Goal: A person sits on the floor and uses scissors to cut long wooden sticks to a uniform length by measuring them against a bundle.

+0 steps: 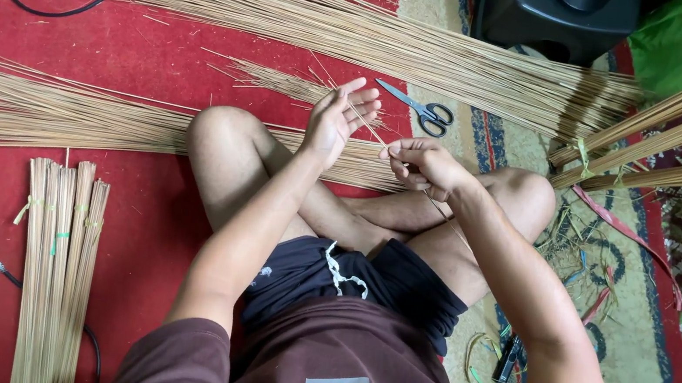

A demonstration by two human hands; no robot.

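Red carpet (156,62) on the floor, strewn with long bundles of thin sticks (336,28); scissors (422,110) lie just beyond the hands. Person seated cross-legged. Right hand (423,165) pinches a single thin stick (367,125); left hand (337,121) open, fingers spread, touching the stick's upper part.

A single head-worn camera looks steeply down from above the seated person, close over the crossed legs. The left hand (337,121) and right hand (425,166) sit near the frame's middle. The far floor with the red rug (157,53) fills the top; the person's own shirt fills the near bottom edge
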